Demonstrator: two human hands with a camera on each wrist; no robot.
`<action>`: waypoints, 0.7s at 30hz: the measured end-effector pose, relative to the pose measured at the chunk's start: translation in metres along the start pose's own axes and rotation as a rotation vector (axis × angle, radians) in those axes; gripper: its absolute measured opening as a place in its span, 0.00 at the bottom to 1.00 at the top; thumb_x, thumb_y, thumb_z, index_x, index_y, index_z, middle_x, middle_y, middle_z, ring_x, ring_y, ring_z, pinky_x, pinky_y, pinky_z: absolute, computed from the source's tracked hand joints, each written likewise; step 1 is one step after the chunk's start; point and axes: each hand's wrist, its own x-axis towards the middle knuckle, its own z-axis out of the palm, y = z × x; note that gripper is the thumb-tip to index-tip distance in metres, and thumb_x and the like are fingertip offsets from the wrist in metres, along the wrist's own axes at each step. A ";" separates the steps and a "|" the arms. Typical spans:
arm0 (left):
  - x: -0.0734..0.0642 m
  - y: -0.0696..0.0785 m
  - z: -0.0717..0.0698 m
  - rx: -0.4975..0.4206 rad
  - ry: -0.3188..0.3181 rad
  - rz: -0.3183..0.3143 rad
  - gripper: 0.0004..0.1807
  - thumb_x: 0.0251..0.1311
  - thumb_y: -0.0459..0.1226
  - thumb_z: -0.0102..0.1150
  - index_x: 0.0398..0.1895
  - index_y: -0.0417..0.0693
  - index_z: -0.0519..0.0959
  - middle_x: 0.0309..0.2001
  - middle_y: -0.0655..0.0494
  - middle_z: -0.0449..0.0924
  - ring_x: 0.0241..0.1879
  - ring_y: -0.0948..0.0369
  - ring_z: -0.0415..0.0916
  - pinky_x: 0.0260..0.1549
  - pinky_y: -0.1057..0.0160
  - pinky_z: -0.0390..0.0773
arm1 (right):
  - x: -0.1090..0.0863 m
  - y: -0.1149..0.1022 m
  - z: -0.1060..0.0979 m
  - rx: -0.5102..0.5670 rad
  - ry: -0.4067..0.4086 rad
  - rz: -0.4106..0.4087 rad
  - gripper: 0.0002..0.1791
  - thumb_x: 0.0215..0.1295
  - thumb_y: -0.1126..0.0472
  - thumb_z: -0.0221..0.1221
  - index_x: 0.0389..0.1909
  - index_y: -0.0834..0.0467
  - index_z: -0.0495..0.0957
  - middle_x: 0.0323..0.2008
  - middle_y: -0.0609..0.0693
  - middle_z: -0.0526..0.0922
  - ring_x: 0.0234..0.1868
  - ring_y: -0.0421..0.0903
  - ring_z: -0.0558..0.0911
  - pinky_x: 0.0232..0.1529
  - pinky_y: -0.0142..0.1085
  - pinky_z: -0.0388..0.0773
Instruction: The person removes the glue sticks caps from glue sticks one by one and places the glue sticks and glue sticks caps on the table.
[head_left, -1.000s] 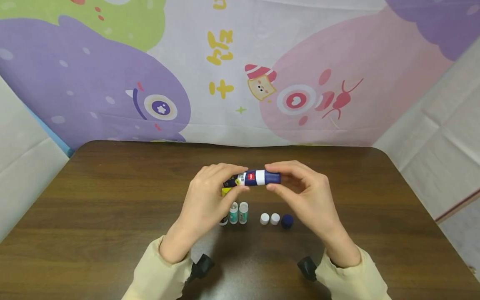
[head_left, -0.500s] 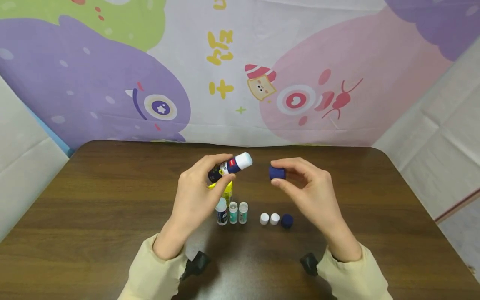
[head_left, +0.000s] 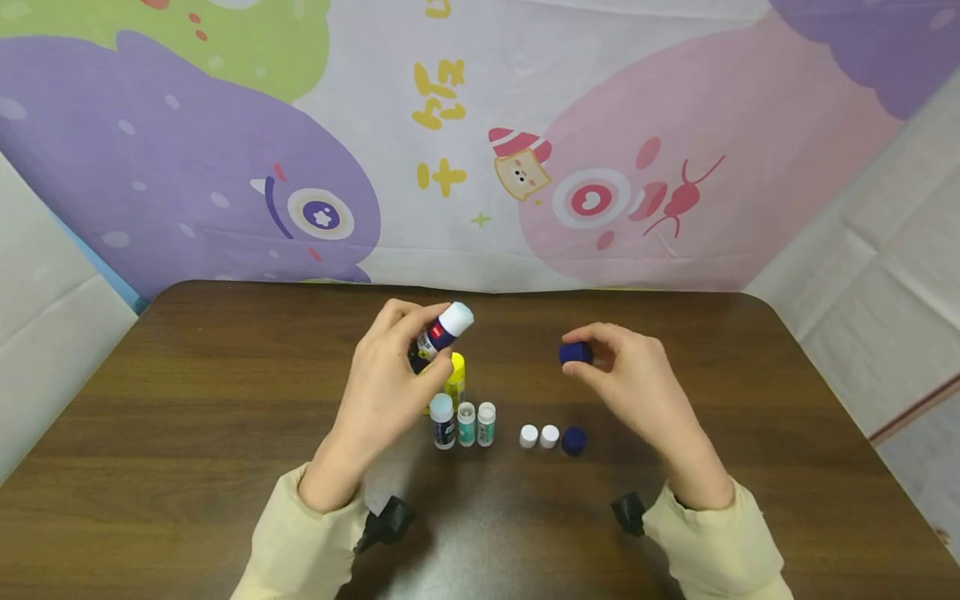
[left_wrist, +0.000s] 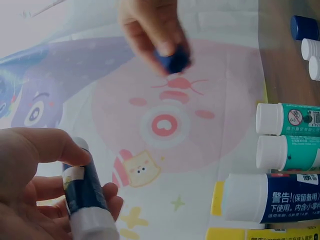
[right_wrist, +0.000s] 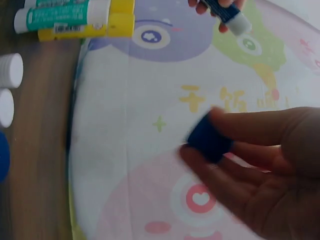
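Nr row on bench (head_left: 187,417): 3 tubes (head_left: 467,427) uncapped, 3 caps (head_left: 550,437) to R. Behind: yellow tubes (head_left: 456,375), prob still capped, partly hidden. Farther, aloft: L hand (head_left: 378,375) grip round 4th tube (head_left: 441,332), cap off; R hand (head_left: 633,375) pinches navy cap (head_left: 575,354), not yet set down.

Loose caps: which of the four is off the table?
The blue cap pinched by the right hand. The other blue cap and the two white caps stand in a row on the table.
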 end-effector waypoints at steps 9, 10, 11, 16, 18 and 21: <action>0.001 -0.005 -0.008 0.139 -0.118 -0.046 0.16 0.43 0.32 0.61 0.39 0.44 0.75 0.34 0.55 0.73 0.32 0.59 0.72 0.31 0.60 0.70 | 0.004 0.013 -0.002 -0.241 -0.297 0.116 0.10 0.53 0.63 0.61 0.37 0.61 0.80 0.34 0.53 0.82 0.34 0.47 0.78 0.37 0.42 0.75; 0.001 -0.006 -0.009 0.166 -0.135 -0.046 0.15 0.43 0.33 0.62 0.38 0.45 0.75 0.33 0.55 0.73 0.31 0.59 0.72 0.30 0.59 0.70 | 0.004 0.014 -0.002 -0.250 -0.334 0.131 0.09 0.53 0.65 0.60 0.37 0.61 0.80 0.33 0.53 0.82 0.32 0.47 0.77 0.35 0.40 0.74; 0.001 -0.007 -0.011 0.191 -0.153 -0.047 0.15 0.43 0.33 0.62 0.38 0.45 0.75 0.33 0.55 0.73 0.30 0.59 0.72 0.29 0.59 0.70 | 0.005 0.015 -0.002 -0.253 -0.372 0.145 0.09 0.53 0.66 0.58 0.36 0.61 0.79 0.33 0.53 0.81 0.31 0.46 0.75 0.32 0.38 0.73; 0.000 -0.012 -0.019 0.281 -0.270 -0.049 0.12 0.42 0.32 0.62 0.33 0.45 0.75 0.28 0.56 0.73 0.26 0.60 0.71 0.26 0.59 0.70 | 0.005 0.020 0.000 -0.282 -0.525 0.159 0.14 0.48 0.73 0.53 0.37 0.63 0.79 0.32 0.52 0.80 0.27 0.45 0.70 0.26 0.32 0.65; -0.001 -0.015 -0.021 0.305 -0.335 -0.036 0.10 0.42 0.30 0.61 0.30 0.45 0.74 0.26 0.56 0.72 0.25 0.60 0.70 0.26 0.59 0.70 | 0.003 0.022 0.001 -0.301 -0.569 0.151 0.14 0.47 0.75 0.52 0.35 0.62 0.79 0.32 0.52 0.80 0.28 0.44 0.70 0.26 0.32 0.64; -0.001 -0.018 -0.022 0.325 -0.423 -0.024 0.10 0.40 0.28 0.60 0.26 0.45 0.71 0.25 0.56 0.70 0.24 0.60 0.68 0.26 0.59 0.69 | 0.002 0.024 0.003 -0.327 -0.609 0.144 0.14 0.46 0.77 0.51 0.33 0.62 0.80 0.32 0.52 0.80 0.28 0.44 0.70 0.28 0.33 0.66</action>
